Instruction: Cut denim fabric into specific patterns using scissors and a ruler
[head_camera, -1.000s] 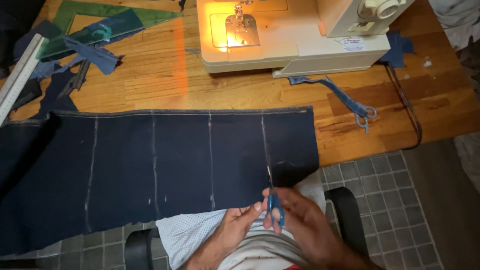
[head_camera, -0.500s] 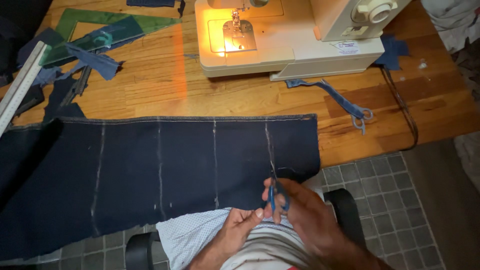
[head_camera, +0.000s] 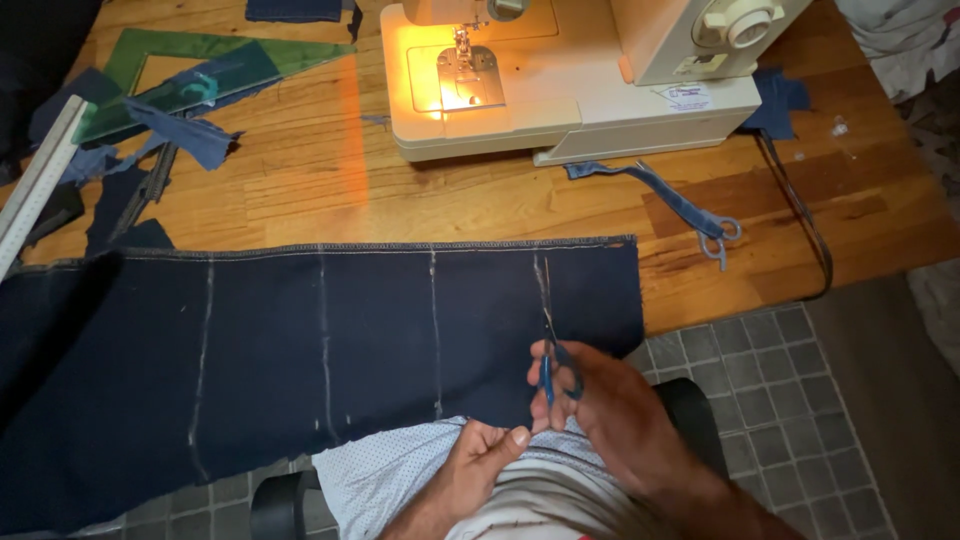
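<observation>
The cloth (head_camera: 300, 340) is dark navy and lies flat over the table edge, with white chalk lines across it. The scissors (head_camera: 553, 365) have blue handles; their blades point up along the rightmost chalk line, cutting into the cloth from its near edge.

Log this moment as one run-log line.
right hand: scissors cutting rightmost chalk line | left hand: at dark blue fabric edge | sewing machine: lamp on

wooden table (head_camera: 300, 190) | sewing machine (head_camera: 560, 80) | navy fabric (head_camera: 300, 340) | green set square (head_camera: 200, 70)
</observation>
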